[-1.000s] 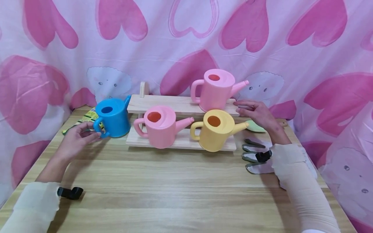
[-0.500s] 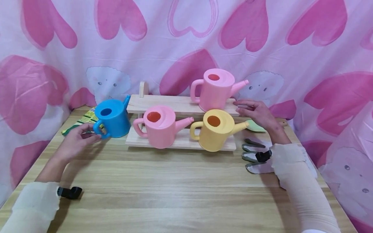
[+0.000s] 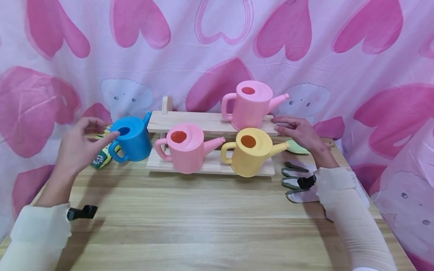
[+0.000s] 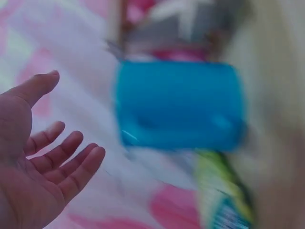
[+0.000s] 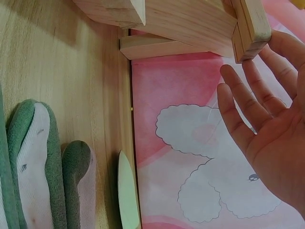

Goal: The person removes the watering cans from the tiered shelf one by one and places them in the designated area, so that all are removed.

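In the head view, my left hand [image 3: 79, 145] is raised just left of the blue watering can [image 3: 133, 141], thumb and fingers spread with nothing between them. The left wrist view shows the same blue can [image 4: 181, 105] blurred, apart from the fingers. That can stands on the table, left of a two-tier wooden shelf [image 3: 193, 121]. On its lower board are a pink watering can [image 3: 188, 152] and a yellow one [image 3: 251, 156]; another pink can [image 3: 252, 107] stands on the upper board. With nearly straight fingers, my right hand [image 3: 301, 131] touches the upper board's right end [image 5: 250, 36].
A yellow-green packet [image 3: 101, 159] lies partly hidden behind the blue can and my left hand. To the right are a grey-white work glove [image 3: 300, 194], partly under my right arm, and a pale green leaf-shaped piece [image 3: 297, 146]. A heart-patterned curtain [image 3: 217, 49] hangs behind the table.
My left hand has let go of the blue can's handle and risen, its fingers opening. The packet shows more. My right hand and the other cans stay put.
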`<state>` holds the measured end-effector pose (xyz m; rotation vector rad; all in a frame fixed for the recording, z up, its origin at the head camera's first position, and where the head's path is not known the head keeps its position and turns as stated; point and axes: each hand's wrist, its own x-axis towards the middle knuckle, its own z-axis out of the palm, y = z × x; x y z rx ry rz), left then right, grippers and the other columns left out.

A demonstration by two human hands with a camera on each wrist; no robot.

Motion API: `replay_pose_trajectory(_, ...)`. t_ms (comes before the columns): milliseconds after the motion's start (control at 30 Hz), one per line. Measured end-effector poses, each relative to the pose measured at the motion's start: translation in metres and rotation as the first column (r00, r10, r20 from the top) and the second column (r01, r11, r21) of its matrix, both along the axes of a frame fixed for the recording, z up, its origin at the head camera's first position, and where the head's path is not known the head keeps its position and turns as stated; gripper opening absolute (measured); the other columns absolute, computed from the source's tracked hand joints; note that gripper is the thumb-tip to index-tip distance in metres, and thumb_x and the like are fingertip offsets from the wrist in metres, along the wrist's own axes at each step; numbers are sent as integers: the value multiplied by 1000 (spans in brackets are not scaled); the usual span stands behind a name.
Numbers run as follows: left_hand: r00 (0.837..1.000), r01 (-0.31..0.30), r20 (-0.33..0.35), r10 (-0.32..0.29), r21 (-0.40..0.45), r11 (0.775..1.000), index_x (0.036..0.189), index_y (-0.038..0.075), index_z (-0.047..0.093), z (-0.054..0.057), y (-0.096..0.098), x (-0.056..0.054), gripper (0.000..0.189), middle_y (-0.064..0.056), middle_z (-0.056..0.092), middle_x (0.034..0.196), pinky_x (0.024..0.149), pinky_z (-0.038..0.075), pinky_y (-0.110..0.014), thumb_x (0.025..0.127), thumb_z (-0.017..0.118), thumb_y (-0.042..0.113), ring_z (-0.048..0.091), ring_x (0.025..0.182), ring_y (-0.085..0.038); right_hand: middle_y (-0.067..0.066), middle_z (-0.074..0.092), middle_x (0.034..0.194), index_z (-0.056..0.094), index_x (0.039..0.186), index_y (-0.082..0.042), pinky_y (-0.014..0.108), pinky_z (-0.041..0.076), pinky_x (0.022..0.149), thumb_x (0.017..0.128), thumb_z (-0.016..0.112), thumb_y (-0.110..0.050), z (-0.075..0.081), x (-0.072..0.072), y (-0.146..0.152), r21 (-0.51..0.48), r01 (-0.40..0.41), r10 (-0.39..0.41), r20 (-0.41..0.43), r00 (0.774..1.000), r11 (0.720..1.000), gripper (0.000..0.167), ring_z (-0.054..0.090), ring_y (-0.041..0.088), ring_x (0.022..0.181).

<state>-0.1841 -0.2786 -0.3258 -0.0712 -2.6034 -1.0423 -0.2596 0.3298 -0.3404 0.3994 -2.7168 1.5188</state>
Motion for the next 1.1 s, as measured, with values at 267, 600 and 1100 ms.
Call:
replay_pose_trajectory(267, 961, 191, -191, -198, -56, 980, 127, 6, 67, 59, 59, -10, 44, -12, 68, 118, 77, 42, -3, 91, 81, 25, 63, 102, -23, 12, 55, 148, 63, 140, -4, 22, 55, 87, 100, 72, -20, 2, 0, -1, -17, -5, 5, 0, 1000, 1000, 44, 66, 13, 115)
replay_pose_trajectory(600, 880, 454, -107, -463, -100, 886, 125, 9, 69, 98, 127, -34, 35, -7, 70, 114, 82, 56, -29, 96, 75, 29, 65, 102, -22, 10, 54, 149, 63, 140, -5, 21, 54, 89, 100, 72, -23, 2, 1, -2, 2, -1, 1, 14, 1000, 1000, 45, 63, 23, 123)
replay_pose_trajectory(1100, 788, 616, 169, -592, -205, 761, 144, 5, 55, 110, 210, -69, 51, -10, 60, 135, 99, 52, -38, 98, 71, 21, 59, 118, -26, 9, 53, 151, 64, 140, -6, 21, 54, 90, 100, 71, -28, -1, -1, 0, 13, -1, 1, 12, 1000, 1000, 46, 64, 16, 121)
